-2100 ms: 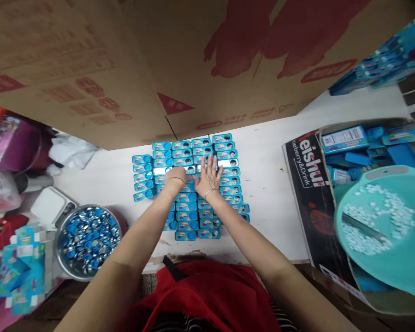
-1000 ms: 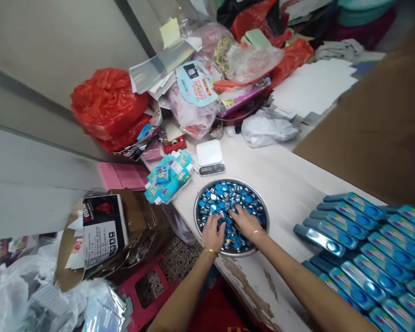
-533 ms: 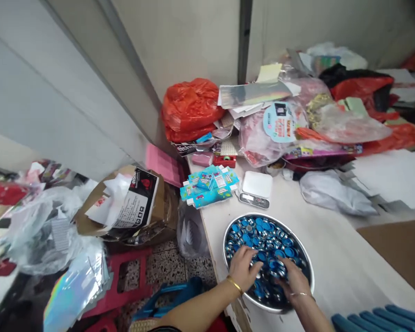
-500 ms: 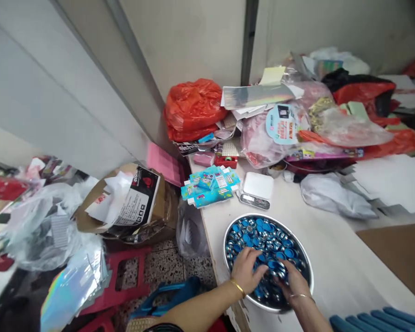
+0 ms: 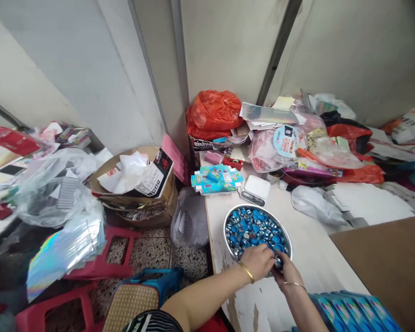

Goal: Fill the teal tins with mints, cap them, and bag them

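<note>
Left end of the pale, worn tabletop (image 5: 217,212): flat blue printed cardboard (image 5: 216,180), then a white square scale (image 5: 256,190). Next, a round silvery metal bowl (image 5: 226,237) full of small round blue-and-silver metal caps (image 5: 252,226). Left hand (image 5: 259,261) is over the near rim, fingers curled, can't tell if it's got anything. Right hand (image 5: 287,272) looks curled round a cap or so. I'd call this the gathering step; next move calls for a secure grip clear of the rim. Far right, blue printed rectangular packs (image 5: 352,309) in a row.
</note>
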